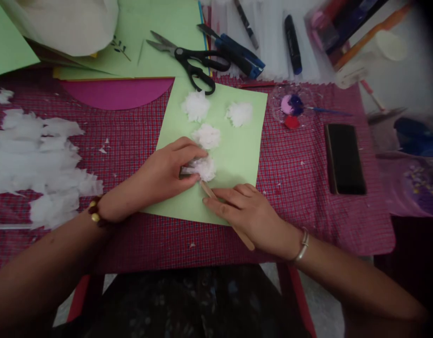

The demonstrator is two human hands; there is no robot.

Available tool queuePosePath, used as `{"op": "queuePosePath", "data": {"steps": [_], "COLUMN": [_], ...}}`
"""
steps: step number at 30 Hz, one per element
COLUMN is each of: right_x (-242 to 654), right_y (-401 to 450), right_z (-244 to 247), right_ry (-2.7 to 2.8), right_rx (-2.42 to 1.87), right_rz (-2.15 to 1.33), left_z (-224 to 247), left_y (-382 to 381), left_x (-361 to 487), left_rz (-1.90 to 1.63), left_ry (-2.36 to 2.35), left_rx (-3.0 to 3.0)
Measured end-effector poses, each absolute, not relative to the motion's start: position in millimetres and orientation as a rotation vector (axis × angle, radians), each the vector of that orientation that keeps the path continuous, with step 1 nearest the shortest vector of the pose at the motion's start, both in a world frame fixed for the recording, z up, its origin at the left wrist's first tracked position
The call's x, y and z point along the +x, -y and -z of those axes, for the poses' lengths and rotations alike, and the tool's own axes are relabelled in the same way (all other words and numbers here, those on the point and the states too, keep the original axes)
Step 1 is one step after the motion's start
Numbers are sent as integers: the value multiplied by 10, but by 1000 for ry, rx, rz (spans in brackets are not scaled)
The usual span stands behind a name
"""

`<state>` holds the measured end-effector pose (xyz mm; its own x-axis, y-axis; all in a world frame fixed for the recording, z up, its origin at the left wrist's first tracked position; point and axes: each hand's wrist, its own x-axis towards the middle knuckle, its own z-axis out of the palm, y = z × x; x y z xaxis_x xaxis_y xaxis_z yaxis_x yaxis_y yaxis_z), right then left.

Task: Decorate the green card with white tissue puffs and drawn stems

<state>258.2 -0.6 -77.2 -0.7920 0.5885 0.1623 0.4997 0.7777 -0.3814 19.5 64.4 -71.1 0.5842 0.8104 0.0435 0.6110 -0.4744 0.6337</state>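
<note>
A light green paper sheet (233, 155) lies before me with several white tissue-like ruffled puffs on it. My left hand (170, 166) pinches the nearest white paper puff (205, 168) between thumb and fingers, over the sheet's left half. In my right hand (251, 213) is a flat wooden craft stick (245, 238), slanting up to the left so that its far end meets the lower edge of that puff. Another puff (207, 136) sits just above my left fingers. Farther back are a third puff (196, 106) on the left and one more (239, 114) on the right.
Black-handled scissors (198, 58) overlap the sheet's top edge, beside a blue cutter (240, 54) and a black marker (292, 44). White ruffled strips (33, 155) spread over the checked cloth (132, 126) at left. A phone (345, 159) and a paint palette (292, 105) lie right.
</note>
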Motion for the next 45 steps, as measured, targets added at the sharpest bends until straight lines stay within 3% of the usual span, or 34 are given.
{"op": "queuePosePath", "data": {"steps": [20,39,45], "right_x": [2729,2637,2711], "right_y": [-15,17,-7], "right_z": [654,773,727], "right_ry": [2162,2229,1698], "right_rx": [-821,-969,-1012], "right_rz": [-946,-933,-1266], "left_z": [729,727,757], "left_y": [-683,-675,-665], "left_x": [181,105,127], "left_rz": [-449,-492,-543], "left_ry": [-1199,-1118,-1088], "left_rx": [2149,2073,2120]}}
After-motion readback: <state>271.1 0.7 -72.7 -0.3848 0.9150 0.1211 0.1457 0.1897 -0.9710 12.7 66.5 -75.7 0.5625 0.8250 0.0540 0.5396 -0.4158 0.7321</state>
